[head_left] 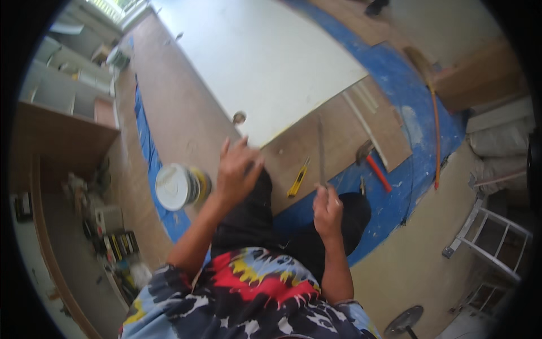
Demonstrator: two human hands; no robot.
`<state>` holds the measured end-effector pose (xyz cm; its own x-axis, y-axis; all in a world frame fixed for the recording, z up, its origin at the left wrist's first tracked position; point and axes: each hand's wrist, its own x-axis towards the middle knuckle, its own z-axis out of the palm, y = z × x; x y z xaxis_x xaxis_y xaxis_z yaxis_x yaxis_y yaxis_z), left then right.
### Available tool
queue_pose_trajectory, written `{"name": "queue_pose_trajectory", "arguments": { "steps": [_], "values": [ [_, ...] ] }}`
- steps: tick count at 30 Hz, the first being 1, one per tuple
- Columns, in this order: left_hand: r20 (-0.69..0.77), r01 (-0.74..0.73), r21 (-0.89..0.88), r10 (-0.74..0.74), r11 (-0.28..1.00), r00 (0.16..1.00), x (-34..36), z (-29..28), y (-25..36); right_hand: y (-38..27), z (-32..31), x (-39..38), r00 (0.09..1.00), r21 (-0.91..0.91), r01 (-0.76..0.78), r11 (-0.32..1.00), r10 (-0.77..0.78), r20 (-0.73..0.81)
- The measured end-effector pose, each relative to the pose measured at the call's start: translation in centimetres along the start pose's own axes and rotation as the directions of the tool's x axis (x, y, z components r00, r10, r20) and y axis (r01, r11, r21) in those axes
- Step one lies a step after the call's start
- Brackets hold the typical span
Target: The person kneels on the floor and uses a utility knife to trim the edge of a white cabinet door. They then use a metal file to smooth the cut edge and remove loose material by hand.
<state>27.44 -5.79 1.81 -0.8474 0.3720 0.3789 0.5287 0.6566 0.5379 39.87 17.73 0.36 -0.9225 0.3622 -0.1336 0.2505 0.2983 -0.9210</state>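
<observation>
My left hand [240,169] is raised with its fingers apart and holds nothing, near the corner of a large white sheet [271,68]. A long, thin, dark strip [322,152] points away from my right hand [328,212], whose fingers are closed round its near end. Whether the strip is a blade or a ruler I cannot tell. Between my hands a yellow utility knife [298,178] lies on the brown board [299,147]. To the right of the strip is a claw hammer [378,172] with a red handle. A small round brownish thing [239,117] sits at the sheet's left edge.
A white-lidded bucket [174,186] stands left of my left arm. Blue sheeting [415,124] runs along the right, with a long orange-brown pole [436,135] on it. A metal ladder [491,237] is at the far right. Shelving [68,90] lines the left side.
</observation>
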Motion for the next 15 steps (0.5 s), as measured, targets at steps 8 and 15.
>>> {"name": "queue_pose_trajectory", "arguments": {
  "steps": [8, 15],
  "values": [
    [-0.257, 0.288, 0.144, -0.246, 0.947, 0.935, 15.9, 0.8, -10.3, 3.9, 6.3, -0.5, 0.964, -0.348, 0.256, 0.902, -0.213, 0.158],
    [-0.233, 0.458, 0.302, -0.401, 0.836, 0.886, 17.0, 5.3, -14.3, 4.7, 7.8, 0.2, 0.951, -0.472, 0.299, 0.829, -0.216, 0.223]
  ]
}}
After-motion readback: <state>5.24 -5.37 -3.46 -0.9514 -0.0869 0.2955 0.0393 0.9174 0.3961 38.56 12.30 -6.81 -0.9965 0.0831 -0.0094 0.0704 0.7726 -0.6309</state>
